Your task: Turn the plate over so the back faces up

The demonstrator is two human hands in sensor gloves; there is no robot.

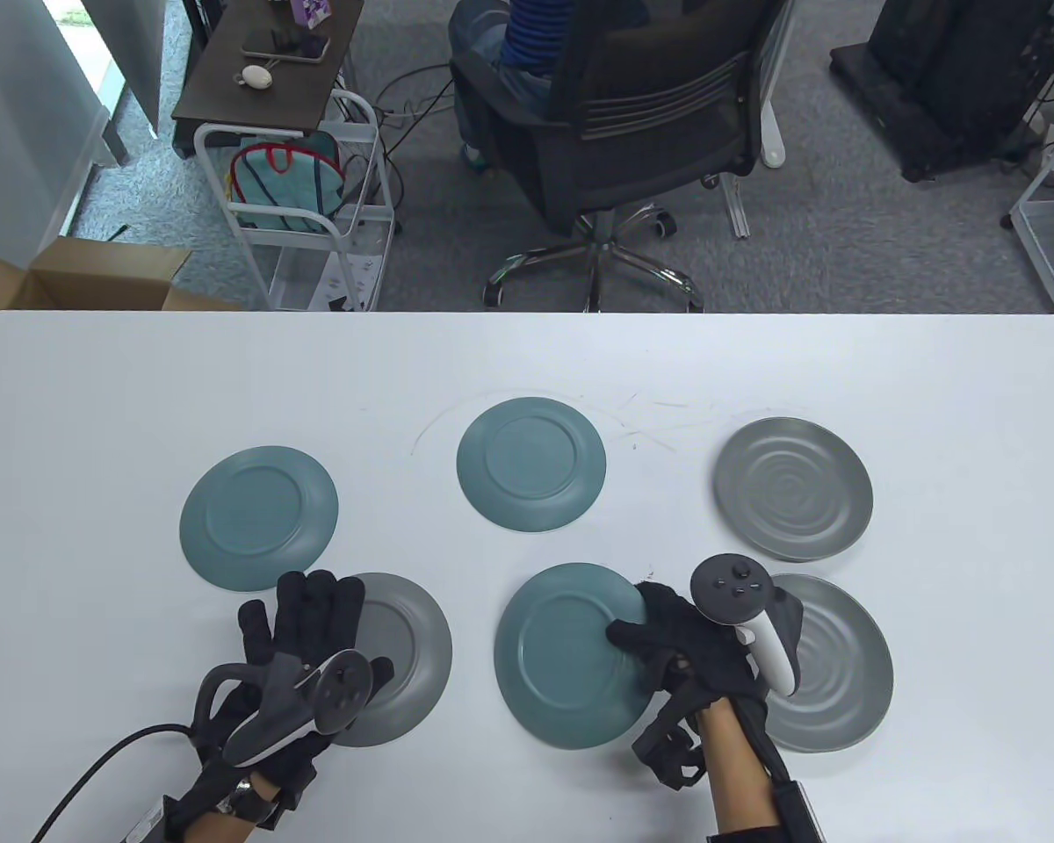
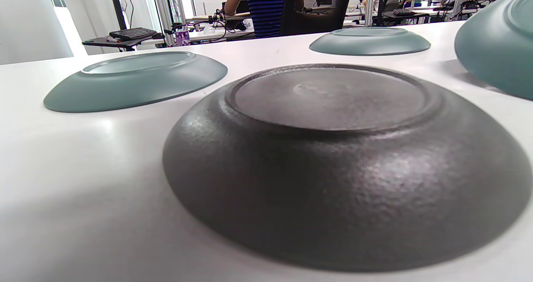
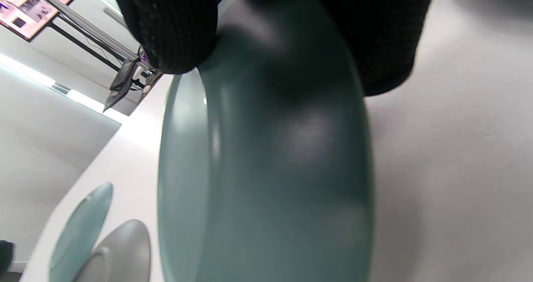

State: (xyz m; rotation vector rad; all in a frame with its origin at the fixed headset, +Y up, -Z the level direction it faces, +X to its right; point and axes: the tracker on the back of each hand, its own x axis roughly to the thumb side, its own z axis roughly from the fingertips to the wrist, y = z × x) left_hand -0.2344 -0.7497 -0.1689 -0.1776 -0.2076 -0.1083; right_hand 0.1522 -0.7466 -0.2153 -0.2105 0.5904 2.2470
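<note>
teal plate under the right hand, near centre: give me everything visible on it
The teal plate is round, matte blue-green and looks ceramic. Its back faces up, showing a raised foot ring around a flat centre. It sits front-centre on the white table, between two grey plates. The right hand grips its right edge, thumb lying on the upper surface. In the left wrist view that plate looks tilted, one side off the table.
</note>
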